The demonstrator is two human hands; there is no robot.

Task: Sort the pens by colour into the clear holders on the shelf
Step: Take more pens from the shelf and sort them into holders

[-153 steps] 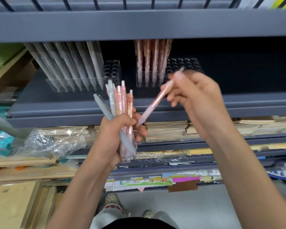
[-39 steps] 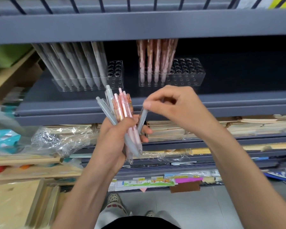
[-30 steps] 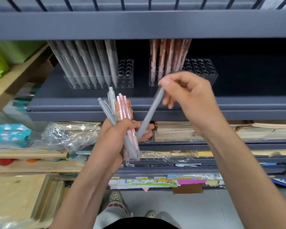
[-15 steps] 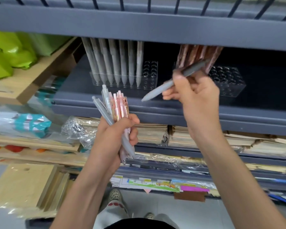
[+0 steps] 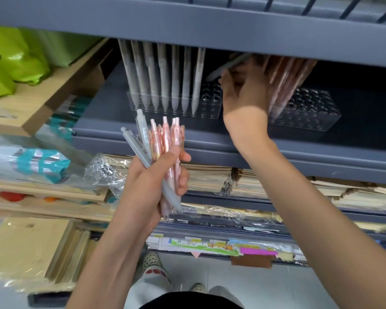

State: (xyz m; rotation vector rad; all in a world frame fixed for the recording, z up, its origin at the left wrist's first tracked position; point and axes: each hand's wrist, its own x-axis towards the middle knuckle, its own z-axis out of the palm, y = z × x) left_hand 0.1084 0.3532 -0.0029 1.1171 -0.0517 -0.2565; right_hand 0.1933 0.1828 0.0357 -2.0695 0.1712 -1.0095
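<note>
Pens (image 5: 175, 85) in two clear holders on a shelf (image 5: 299, 152).
Head view: left holder (image 5: 212, 108) has grey pens (image 5: 152, 81), right holder (image 5: 310, 114) pink pens (image 5: 285, 79). The left hand (image 5: 147, 186) grips a mixed bunch (image 5: 163, 139). The right hand (image 5: 245, 92) pinches one grey pen (image 5: 228, 66) up between the holders.

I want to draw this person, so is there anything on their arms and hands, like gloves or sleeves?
Nothing at all. The left hand and right hand are bare: no gloves, rings or watch show. The left forearm and right forearm are bare too, with no sleeves down to the picture's edge. The right hand is blurry.
</note>
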